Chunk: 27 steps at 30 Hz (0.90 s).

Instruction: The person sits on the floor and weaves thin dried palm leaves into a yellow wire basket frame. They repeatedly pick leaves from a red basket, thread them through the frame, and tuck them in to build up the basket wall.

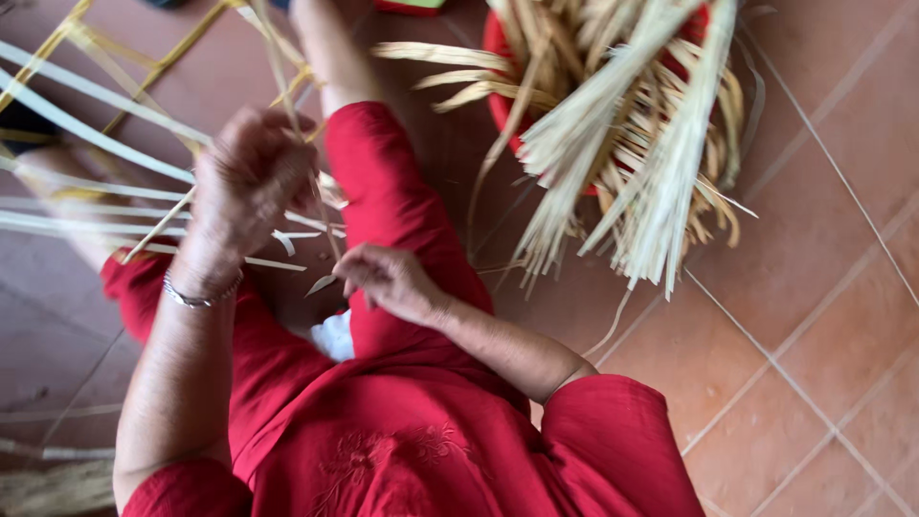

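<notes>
Left hand point(251, 177) closed around a thin pale strip point(287, 91), fingers blurred. Right hand point(388, 280) pinches the same strip's lower end just below the left grip. Bundle of straw strips point(622, 134) in red basin point(500, 91) lies well apart, beyond the right hand.

Checked the head view for packages, labels, signs, screens: found none
</notes>
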Motion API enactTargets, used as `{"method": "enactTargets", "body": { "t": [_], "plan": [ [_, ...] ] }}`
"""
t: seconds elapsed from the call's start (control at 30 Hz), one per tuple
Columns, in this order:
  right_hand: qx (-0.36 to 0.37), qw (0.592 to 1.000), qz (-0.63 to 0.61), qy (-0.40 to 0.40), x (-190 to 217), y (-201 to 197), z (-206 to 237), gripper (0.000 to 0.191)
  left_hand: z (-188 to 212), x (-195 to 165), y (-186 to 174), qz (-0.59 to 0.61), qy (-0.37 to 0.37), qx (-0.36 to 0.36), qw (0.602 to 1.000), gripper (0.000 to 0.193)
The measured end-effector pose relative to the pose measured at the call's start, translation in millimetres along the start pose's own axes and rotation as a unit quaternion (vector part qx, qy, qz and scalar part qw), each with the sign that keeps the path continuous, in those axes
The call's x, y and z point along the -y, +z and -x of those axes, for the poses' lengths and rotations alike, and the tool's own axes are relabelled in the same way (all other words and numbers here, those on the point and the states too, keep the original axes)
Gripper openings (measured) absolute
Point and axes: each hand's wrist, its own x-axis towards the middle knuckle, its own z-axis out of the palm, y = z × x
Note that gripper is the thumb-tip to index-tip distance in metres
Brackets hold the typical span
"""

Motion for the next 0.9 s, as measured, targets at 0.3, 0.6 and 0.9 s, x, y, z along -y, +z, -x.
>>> {"method": "enactTargets", "body": {
  "t": [0.3,0.6,0.9],
  "plan": [
    [-0.179,0.771,0.556,-0.254,11,-20,-141,0.042,-13,18,-107,-0.193,0.249,-0.254,0.914,0.009],
    [-0.145,0.764,0.587,-0.225,36,-27,-167,0.023,-80,130,-124,-0.167,0.124,-0.272,0.939,0.006],
    [-0.009,0.95,0.275,-0.147,102,-37,-142,0.032,-90,147,-102,-0.137,-0.026,-0.243,0.96,0.022]
  ]
}}
